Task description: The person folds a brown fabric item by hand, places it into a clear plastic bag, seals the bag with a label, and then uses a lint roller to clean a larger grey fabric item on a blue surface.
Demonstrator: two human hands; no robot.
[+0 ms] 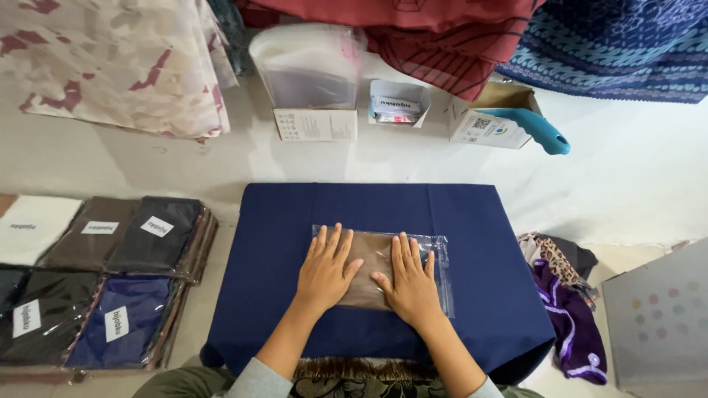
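Hands flat and open, my left hand [324, 270] and right hand [410, 283] pressing the clear bag [439, 271] of folded brown cloth [372, 254] mid-table [472, 243]; I judge it light, soft, slippery, best pinched at film edges.

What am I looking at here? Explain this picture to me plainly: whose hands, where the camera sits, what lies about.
There is no machine: a person wears a camera on the head, looking down at their own two bare hands. The left hand and right hand press flat, fingers spread, on a clear plastic bag holding folded brown cloth. Neither hand grips anything. The bag lies on a dark blue cloth-covered surface. To the left sit stacks of bagged folded cloths with white labels. Behind stand small open cardboard boxes and a teal-handled tool. A purple patterned cloth lies crumpled on the right.
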